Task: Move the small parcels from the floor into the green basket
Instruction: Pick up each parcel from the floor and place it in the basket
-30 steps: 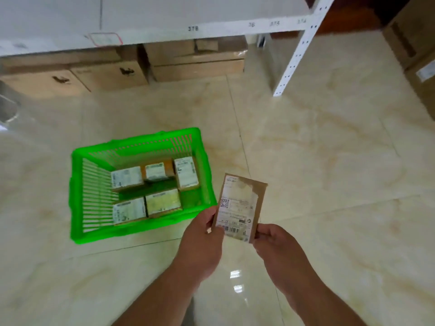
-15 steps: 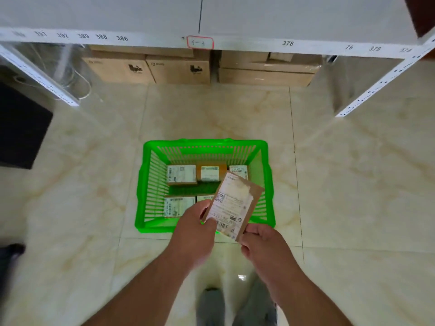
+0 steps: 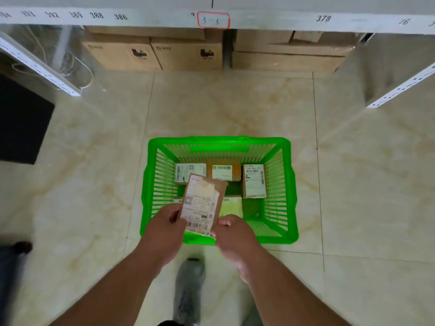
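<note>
A green basket (image 3: 288, 184) stands on the tiled floor straight ahead of me. Several small labelled parcels lie inside it, among them one at the back left (image 3: 190, 171), one at the back middle (image 3: 226, 172) and one at the right (image 3: 254, 181). I hold a flat brown parcel (image 3: 202, 203) with a white shipping label above the basket's near half. My left hand (image 3: 164, 229) grips its lower left edge and my right hand (image 3: 231, 234) pinches its lower right corner. This parcel hides part of the basket's contents.
Brown cardboard boxes (image 3: 155, 54) sit under a white shelf (image 3: 259, 18) with written numbers at the back. White shelf uprights (image 3: 40, 64) slant at left and right. A black object (image 3: 21, 123) stands at the left. My grey shoe (image 3: 189, 285) is just behind the basket.
The view swung so the basket now lies straight ahead and closer. The held parcel has moved from beside the basket to above its near half, still in both hands.
</note>
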{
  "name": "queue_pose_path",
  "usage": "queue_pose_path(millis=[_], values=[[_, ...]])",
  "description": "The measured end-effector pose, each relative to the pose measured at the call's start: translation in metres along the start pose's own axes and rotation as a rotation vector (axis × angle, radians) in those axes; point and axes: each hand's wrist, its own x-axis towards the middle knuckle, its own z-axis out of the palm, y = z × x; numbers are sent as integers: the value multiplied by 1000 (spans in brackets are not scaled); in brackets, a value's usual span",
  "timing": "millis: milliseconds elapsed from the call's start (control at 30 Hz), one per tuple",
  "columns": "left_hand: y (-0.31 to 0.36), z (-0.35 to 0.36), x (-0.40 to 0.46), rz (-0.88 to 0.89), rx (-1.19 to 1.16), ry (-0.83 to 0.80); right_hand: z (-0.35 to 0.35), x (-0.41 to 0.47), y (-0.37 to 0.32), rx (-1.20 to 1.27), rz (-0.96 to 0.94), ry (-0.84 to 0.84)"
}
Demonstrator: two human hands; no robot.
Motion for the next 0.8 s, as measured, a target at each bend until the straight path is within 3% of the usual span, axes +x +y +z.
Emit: queue_pose_path(millis=[100, 267, 533, 633, 800], values=[[-21, -6, 31, -52, -25, 20, 28, 31, 1, -64, -14, -9], [-56, -2, 82, -79, 19, -125, 75, 89, 5, -205, -22, -34], [-93, 13, 120, -134, 64, -125, 113, 129, 22, -445, -19, -135], [-89, 14, 114, -165, 119, -62, 108, 123, 21, -415, 26, -118], [-61, 12, 92, -123, 70, -47, 69, 80, 15, -164, 22, 17]])
